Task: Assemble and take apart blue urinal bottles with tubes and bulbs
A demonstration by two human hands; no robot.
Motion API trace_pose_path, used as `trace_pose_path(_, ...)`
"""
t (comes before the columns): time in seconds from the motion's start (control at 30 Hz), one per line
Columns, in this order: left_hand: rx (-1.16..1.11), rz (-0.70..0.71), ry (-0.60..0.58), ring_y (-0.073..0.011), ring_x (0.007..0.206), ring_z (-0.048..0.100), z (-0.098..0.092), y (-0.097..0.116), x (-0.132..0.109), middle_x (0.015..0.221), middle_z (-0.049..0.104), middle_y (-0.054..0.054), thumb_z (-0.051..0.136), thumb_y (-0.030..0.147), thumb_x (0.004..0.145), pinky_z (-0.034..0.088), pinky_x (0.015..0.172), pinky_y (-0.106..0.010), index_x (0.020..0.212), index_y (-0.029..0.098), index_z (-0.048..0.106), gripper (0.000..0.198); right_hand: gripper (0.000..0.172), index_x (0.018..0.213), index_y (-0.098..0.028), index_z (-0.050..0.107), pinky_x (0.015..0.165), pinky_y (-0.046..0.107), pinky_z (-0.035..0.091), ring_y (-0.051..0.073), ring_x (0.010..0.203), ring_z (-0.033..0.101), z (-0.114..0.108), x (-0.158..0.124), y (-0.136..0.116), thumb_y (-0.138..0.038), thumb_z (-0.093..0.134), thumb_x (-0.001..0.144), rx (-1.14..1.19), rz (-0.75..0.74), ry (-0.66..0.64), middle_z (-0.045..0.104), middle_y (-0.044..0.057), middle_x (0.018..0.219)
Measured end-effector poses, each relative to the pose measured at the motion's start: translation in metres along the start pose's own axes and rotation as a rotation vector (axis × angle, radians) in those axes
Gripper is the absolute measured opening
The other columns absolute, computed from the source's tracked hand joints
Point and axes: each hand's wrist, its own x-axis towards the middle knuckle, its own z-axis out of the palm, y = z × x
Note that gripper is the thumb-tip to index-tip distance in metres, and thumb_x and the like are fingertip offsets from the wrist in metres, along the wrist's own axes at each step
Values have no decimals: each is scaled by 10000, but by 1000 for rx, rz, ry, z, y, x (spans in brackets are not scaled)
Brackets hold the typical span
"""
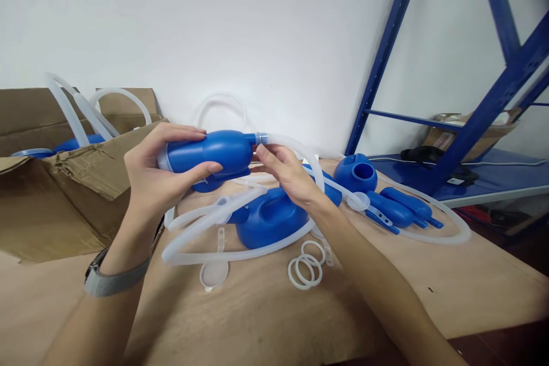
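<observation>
Above a plywood workbench (429, 286), a person is holding a blue squeeze bulb (214, 151) level at chest height. The left hand (156, 177) is wrapping around the bulb's wide end, thumb beneath and fingers curling over the top. The right hand (285, 174) is pinching the end of a translucent hose (305, 151) where it is meeting the bulb's narrow neck at a clear collar (260, 138). From there the hose is arching away and looping down across the bench.

Judging by the grip, the joint is being seated. It is likely going best with the bulb staying steady, the hose lining up straight with the neck, and the fingertips pressing close to the collar so the soft tube is not buckling.

Below the hands, a blue plastic jug (270, 220) is lying on its side among more tubing. Three white sealing rings (305, 267) are lying just beside it, and a round blue cap (355, 173) and slim blue nozzles (398, 209) are resting to the right. A torn cardboard box (64, 194) on the left is holding more hoses and blue parts. A metal-band wristwatch (111, 280) is showing on the left wrist. A blue steel rack (493, 103) is standing at right.

No brand, label or lettering is showing clearly enough to read.
</observation>
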Motion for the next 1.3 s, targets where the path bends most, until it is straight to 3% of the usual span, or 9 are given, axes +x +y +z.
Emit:
trace_pose_path(0.17,16,-8,8,-216,945,710,3,1,-1,1012,771,-36,932,272,710,553,893,-389,1010,231,759,349,535,1043,-196,714,1039,444,557,245,1089,692,6,0,6,-698,705,860,-11,-62,95,742,54,1072)
trace_pose_path(0.4,63,-5,12,-222,936,718,9,0,-5,1009,772,-27,947,323,704,570,897,-398,1027,235,761,383,515,857,-219,684,962,380,573,221,940,714,7,-4,16,-692,520,981,-205,-146,195,700,19,867)
trace_pose_path(0.53,57,-6,22,-215,952,721,12,0,-6,1016,779,-26,956,302,690,567,915,-387,1020,234,767,386,542,876,-215,715,979,390,565,235,963,724,7,-3,24,-681,473,1008,-245,-170,211,729,34,899)
trace_pose_path(0.7,65,-181,80,-205,908,720,10,-11,-8,952,784,-2,928,339,698,569,860,-351,963,229,785,321,575,1217,-220,737,1115,450,501,262,1229,671,-4,0,13,-672,435,1030,-210,-87,-14,739,73,1264)
trace_pose_path(0.83,179,-329,215,-193,816,703,0,-26,-6,876,778,16,916,375,688,562,735,-313,923,217,799,307,584,1456,-275,620,1263,506,303,299,1468,473,-33,-6,-10,-625,566,991,-599,7,-365,562,57,1554)
trace_pose_path(0.93,247,-377,342,-200,788,698,-9,-32,-2,863,782,11,931,393,664,558,691,-312,916,205,810,337,770,1586,-314,463,1291,514,233,342,1562,314,-59,-12,-18,-625,675,914,-877,167,-547,425,34,1656)
trace_pose_path(1.03,297,-350,485,-218,817,707,-16,-35,3,878,786,7,932,407,653,569,729,-347,915,198,810,357,905,1647,-283,341,1295,534,200,380,1599,192,-79,-14,-18,-650,675,890,-1053,337,-536,323,65,1705)
trace_pose_path(1.13,364,-342,604,-232,838,711,-21,-37,3,861,774,19,925,400,646,577,794,-412,904,190,794,357,865,1648,-270,344,1303,551,132,384,1608,145,-90,-13,-17,-642,625,919,-1155,373,-477,327,75,1702)
trace_pose_path(1.3,342,-427,398,-286,1084,700,-23,-27,2,1022,762,44,755,508,842,519,877,-502,1052,218,741,359,835,1605,-269,441,1274,611,158,440,1582,203,-93,-12,-12,-668,632,897,-1243,430,-443,378,106,1677)
